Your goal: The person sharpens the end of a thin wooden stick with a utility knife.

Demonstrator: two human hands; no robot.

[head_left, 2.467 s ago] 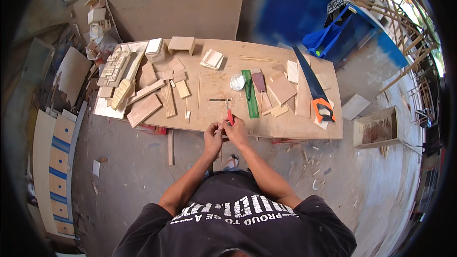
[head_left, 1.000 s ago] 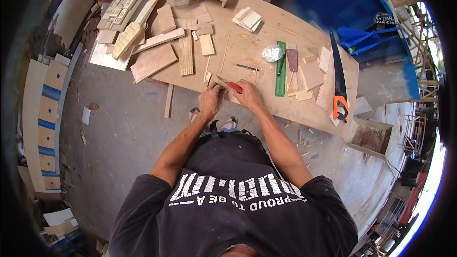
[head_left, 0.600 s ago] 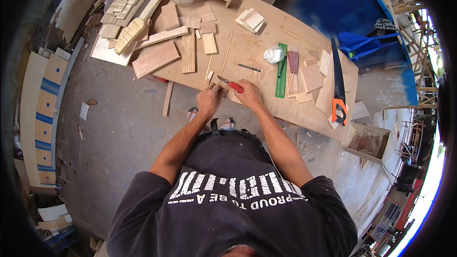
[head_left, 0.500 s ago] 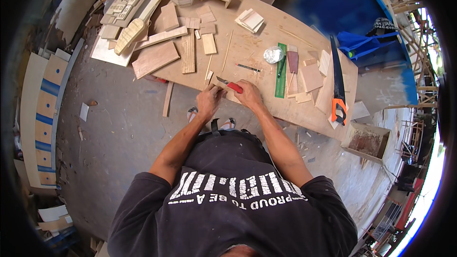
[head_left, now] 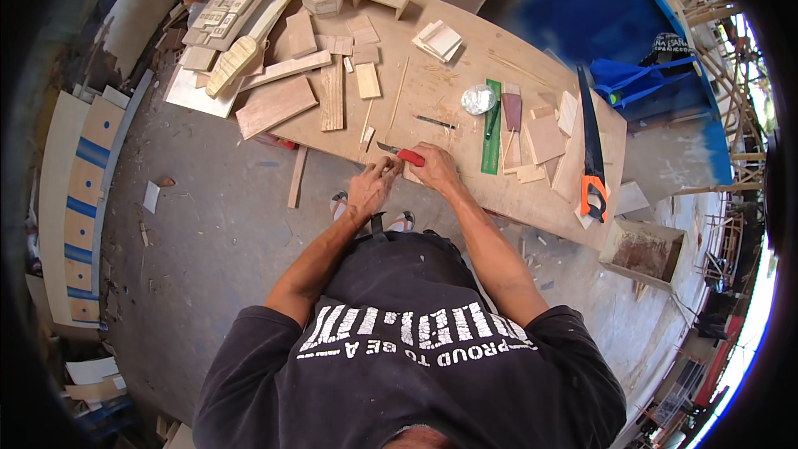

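My right hand (head_left: 435, 168) partly hides the knife (head_left: 411, 157).
Anything my left hand (head_left: 371, 189) pinches is too small to tell.

Pencil (head_left: 435, 122) behind knife (head_left: 409, 156); ruler (head_left: 490, 151) right of both, saw (head_left: 591, 133) farther right.

Shirt: a faded black cloth T-shirt (head_left: 416, 274), loose in cut, lightly flecked with pale specks
Chest print: a block of white, crackled upright bars (head_left: 462, 322), with a curved row of small white lettering (head_left: 497, 347) nearer the neck
Neckline: a rounded black collar (head_left: 409, 428)
Sleeves: short, wide and black, the left sleeve (head_left: 245, 349) and right sleeve (head_left: 573, 345) ending above the elbows
Left hand (head_left: 370, 188), right hand (head_left: 437, 168): bare
Waist: a narrow black strap (head_left: 378, 224)
Feet: open footwear (head_left: 404, 220) with pale straps, details too small to tell
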